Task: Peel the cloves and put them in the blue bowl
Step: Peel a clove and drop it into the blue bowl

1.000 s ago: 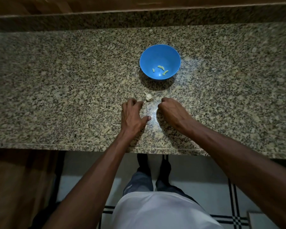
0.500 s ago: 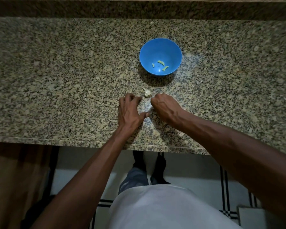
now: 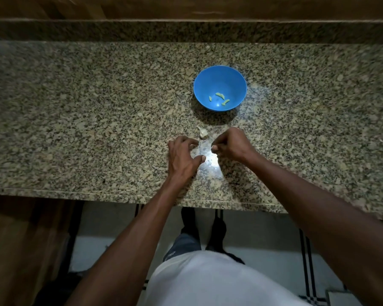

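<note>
Your left hand (image 3: 181,154) hovers loose and your right hand (image 3: 231,143) pinches something unclear, so peel gently the pale unpeeled garlic clove (image 3: 202,134) lying before the round blue plastic bowl (image 3: 220,74).

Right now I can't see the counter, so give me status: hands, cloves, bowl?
Left hand curled, empty. Right hand pinching something small, unclear. Garlic piece on counter between hands. Blue bowl holds three peeled bits; path clear.
</note>
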